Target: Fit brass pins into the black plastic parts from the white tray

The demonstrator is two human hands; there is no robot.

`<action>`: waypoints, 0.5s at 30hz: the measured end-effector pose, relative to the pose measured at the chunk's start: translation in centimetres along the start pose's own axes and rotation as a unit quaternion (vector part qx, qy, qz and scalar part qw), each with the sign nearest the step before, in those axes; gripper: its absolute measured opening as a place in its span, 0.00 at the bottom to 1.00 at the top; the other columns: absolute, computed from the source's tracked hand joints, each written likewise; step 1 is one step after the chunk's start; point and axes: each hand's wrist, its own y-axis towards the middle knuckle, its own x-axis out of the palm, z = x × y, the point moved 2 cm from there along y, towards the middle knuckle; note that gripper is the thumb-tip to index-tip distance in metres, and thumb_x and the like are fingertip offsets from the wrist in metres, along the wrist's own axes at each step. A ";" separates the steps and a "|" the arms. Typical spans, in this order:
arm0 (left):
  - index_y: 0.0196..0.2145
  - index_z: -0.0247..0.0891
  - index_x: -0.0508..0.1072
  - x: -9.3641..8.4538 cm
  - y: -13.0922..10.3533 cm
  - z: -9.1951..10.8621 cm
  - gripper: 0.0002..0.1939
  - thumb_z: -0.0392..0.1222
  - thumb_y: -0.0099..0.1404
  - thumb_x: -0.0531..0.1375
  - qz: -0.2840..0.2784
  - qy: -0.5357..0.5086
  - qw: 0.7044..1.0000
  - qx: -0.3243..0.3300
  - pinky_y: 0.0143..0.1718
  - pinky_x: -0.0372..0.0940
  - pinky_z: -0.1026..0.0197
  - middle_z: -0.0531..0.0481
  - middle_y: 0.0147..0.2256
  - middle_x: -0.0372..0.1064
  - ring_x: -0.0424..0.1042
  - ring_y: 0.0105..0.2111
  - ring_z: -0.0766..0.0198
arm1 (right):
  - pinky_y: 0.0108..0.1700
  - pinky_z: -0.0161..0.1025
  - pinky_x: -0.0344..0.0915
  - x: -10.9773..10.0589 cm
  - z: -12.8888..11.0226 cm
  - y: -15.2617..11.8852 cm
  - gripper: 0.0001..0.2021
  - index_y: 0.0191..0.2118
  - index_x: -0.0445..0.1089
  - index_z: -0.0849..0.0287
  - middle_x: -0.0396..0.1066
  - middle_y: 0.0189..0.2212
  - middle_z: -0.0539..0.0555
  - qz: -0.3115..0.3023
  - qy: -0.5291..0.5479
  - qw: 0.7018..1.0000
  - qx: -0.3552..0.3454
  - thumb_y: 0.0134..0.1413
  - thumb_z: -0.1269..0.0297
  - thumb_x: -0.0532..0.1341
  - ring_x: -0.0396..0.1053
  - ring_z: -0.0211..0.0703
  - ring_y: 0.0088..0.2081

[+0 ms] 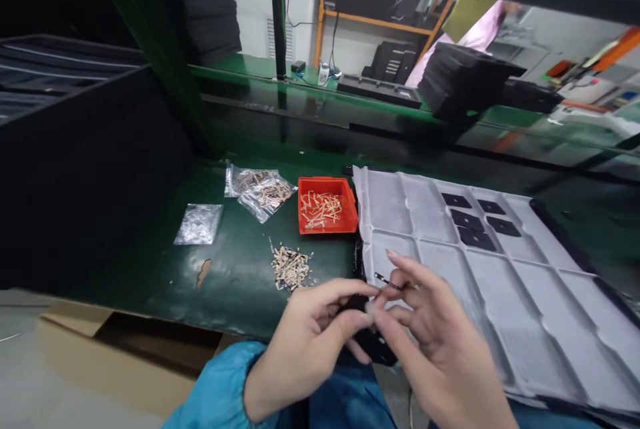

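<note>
My left hand [313, 339] is closed around a black flat part [376, 348], which is tilted and partly covered by the fingers. Close against it, my right hand [430, 329] meets the left thumb with its thumb and fingertips. A small pale bit [370, 310] shows where the fingertips come together; what it is I cannot make out. From between the right fingers sticks a thin dark tool [387, 280] with a lighter tip. Just beyond the left hand lies a loose pile of small tan and black pieces [291, 268] on the green bench [240, 269].
A red bin [327, 229] holds thin tan strips. Clear bags [263, 190] and another bag [199, 224] lie to its left. On the right, a grey compartment tray [440, 256] carries several black plates [467, 220]. A cardboard box [115, 366] is below the bench edge; a person [483, 32] stands behind.
</note>
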 end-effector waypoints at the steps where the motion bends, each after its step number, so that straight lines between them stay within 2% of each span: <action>1: 0.47 0.40 0.84 -0.6 -0.1 0.4 0.09 0.42 0.70 0.69 0.026 0.015 1.000 0.007 0.29 0.80 0.68 0.47 0.38 0.82 0.82 0.26 0.65 | 0.41 0.33 0.82 0.2 0.1 0.1 0.23 0.65 0.66 0.42 0.73 0.45 0.53 0.021 -0.005 1.000 -0.001 0.68 0.63 0.64 0.82 0.40 0.40; 4: 0.48 0.38 0.83 -1.9 -0.6 1.1 0.10 0.41 0.71 0.67 0.099 0.073 0.992 0.042 0.32 0.84 0.64 0.49 0.34 0.80 0.84 0.28 0.61 | 0.50 0.37 0.81 0.0 0.4 0.2 0.19 0.62 0.67 0.45 0.76 0.41 0.52 0.060 -0.050 0.997 -0.024 0.68 0.62 0.64 0.82 0.42 0.43; 6: 0.51 0.38 0.81 -2.2 -1.0 1.1 0.12 0.42 0.72 0.66 0.118 0.097 0.987 0.056 0.36 0.85 0.60 0.47 0.36 0.81 0.86 0.33 0.56 | 0.53 0.37 0.79 0.3 0.3 0.3 0.18 0.62 0.67 0.45 0.75 0.38 0.50 0.046 -0.090 0.994 -0.046 0.70 0.62 0.62 0.80 0.40 0.43; 10: 0.50 0.38 0.80 -1.8 -1.4 0.8 0.10 0.39 0.74 0.63 0.109 0.093 0.988 0.054 0.44 0.84 0.59 0.47 0.40 0.83 0.86 0.39 0.56 | 0.54 0.37 0.75 1.2 0.2 0.5 0.22 0.66 0.64 0.43 0.74 0.38 0.49 -0.007 -0.140 0.986 -0.086 0.71 0.65 0.60 0.77 0.39 0.44; 15: 0.49 0.39 0.80 -1.6 -1.5 0.7 0.08 0.36 0.76 0.61 0.091 0.079 0.992 0.042 0.46 0.83 0.62 0.48 0.42 0.84 0.86 0.38 0.61 | 0.55 0.35 0.73 1.4 0.7 1.1 0.22 0.66 0.63 0.42 0.74 0.40 0.48 -0.023 -0.121 0.990 -0.067 0.71 0.66 0.60 0.77 0.36 0.42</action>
